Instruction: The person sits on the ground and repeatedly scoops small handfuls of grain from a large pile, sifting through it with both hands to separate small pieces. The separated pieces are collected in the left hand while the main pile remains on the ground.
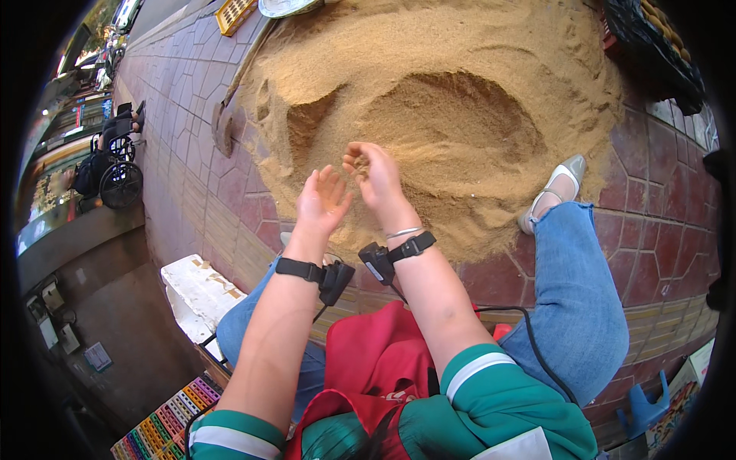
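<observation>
A wide heap of loose golden-brown grains (437,34), perhaps sawdust or sand, covers the paving before me. It has a hollow scooped in its middle. My right hand (376,175) is cupped above the near side of the heap, with a small brown crumbly clump (361,165) held in its curled fingers. Just left of it, my left hand (325,200) faces palm up with its fingers apart, and nothing shows in it. The two hands are close together but look apart. Each wrist wears a black strap with a small device.
Left of the heap lies a long-handled hoe (222,127), near a metal basin (287,6) and yellow plastic crate (234,16). A black-lined crate (644,46) of brown round items stands far right. White foam box (198,293), blue stool (647,405) and wheelchair (121,178) with a person surround me.
</observation>
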Motion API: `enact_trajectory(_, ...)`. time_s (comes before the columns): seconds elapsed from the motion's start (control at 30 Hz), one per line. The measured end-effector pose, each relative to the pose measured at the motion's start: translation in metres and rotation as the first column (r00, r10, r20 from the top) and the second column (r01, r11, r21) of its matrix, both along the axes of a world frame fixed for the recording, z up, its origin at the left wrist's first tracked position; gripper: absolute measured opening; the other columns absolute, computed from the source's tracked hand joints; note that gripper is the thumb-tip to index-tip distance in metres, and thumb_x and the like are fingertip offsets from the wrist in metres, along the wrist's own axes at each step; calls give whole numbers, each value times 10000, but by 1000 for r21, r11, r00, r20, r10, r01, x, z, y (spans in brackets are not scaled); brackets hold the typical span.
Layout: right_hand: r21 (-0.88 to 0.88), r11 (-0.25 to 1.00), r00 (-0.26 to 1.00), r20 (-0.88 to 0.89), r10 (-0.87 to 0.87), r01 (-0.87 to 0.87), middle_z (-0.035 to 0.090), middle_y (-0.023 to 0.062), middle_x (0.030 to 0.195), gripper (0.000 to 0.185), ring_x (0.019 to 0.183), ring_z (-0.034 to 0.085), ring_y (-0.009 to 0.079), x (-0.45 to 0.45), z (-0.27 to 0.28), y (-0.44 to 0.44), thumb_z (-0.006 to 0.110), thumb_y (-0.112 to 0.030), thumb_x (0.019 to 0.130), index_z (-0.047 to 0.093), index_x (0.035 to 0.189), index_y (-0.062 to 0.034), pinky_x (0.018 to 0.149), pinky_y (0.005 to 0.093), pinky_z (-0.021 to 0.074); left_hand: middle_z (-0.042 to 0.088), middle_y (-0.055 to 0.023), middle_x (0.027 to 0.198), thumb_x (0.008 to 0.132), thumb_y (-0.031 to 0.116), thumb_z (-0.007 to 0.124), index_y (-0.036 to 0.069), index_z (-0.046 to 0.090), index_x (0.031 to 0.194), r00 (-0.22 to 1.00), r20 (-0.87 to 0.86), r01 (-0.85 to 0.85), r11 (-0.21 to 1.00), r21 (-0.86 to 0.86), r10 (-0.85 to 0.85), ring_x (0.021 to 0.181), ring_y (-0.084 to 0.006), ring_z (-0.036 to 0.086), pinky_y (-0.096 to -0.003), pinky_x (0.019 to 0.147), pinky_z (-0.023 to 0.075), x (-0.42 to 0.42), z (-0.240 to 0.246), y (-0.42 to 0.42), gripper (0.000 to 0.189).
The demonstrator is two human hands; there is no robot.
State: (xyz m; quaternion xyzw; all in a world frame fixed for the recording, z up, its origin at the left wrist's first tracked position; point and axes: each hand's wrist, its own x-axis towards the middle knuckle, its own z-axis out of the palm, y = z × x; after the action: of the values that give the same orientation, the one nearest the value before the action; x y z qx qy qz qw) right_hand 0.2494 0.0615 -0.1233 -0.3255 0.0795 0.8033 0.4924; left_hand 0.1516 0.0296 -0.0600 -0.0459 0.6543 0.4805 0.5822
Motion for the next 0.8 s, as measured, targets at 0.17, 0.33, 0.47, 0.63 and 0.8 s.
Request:
enact_trajectory(0.17,336,615,298,940,-168,-713,641,164,912,227,880,593,317,-24,38,-13,541,-222,751,668,823,-49,816,415,460,396,-103,1314,957,326,374,79,384,1286,809,564,1,962,274,-162,1240,-246,358,-391,1087,253,-30,-28,-7,411)
enact_trajectory(0.33,643,530,465,766,-444,-553,639,165,878,210,892,585,335,-15,54,-16,557,-213,748,664,804,-41,827,424,454,538,-114,1155,937,260,435,52,483,1182,835,508,26,936,350,-213,1114,-255,489,-388,996,390,-52,-23,-12,324)
enact_trajectory(0.47,132,991,360,923,-135,34,584,128,855,165,845,567,242,57,-5,-2,508,-156,874,563,931,-11,793,380,453,628,-81,861,901,200,544,33,610,932,863,506,-101,982,160,6,827,-208,603,-321,746,530,-64,20,-9,182)
enact_trajectory(0.63,-298,630,324,943,77,718,552,117,903,185,768,523,178,119,-81,-59,478,-121,865,515,995,6,718,329,444,611,-113,907,913,198,523,23,610,936,908,417,-1,997,84,-34,831,-204,595,-291,732,514,-75,74,-26,197)
enact_trajectory(0.8,-367,904,591,787,177,217,560,127,945,200,824,529,214,61,-68,-53,501,-64,827,494,1012,13,758,337,439,611,-103,915,919,189,513,31,603,980,938,346,-43,998,44,25,830,-191,596,-284,727,512,-67,98,-51,192)
